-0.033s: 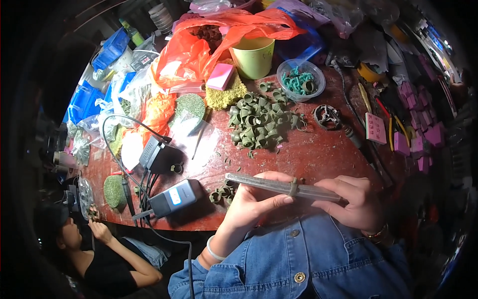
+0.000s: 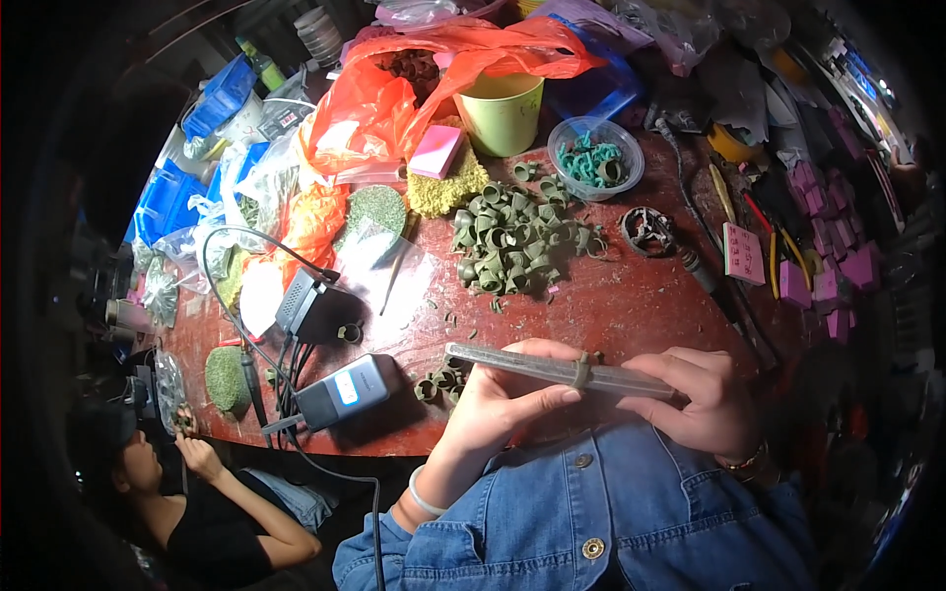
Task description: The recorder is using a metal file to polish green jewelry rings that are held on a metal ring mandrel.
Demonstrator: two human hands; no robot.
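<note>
Across my lap I hold a long grey ring mandrel (image 2: 522,361). A small dull-green ring (image 2: 581,371) sits around it, between my hands. My left hand (image 2: 498,399) grips the mandrel from below, its thumb lying near the green ring. My right hand (image 2: 700,394) pinches the other end between thumb and fingers. Beyond my hands lies a large heap of similar green rings (image 2: 512,236). A few more green rings (image 2: 434,384) lie by my left wrist, partly hidden behind it.
A grey power box (image 2: 350,394) with cables stands left. Behind the heap are a yellow-green cup (image 2: 503,113), a clear bowl (image 2: 596,158) of teal pieces and an orange bag (image 2: 355,118). Pink blocks (image 2: 818,227) and tools line the right. A co-worker (image 2: 207,492) sits lower left.
</note>
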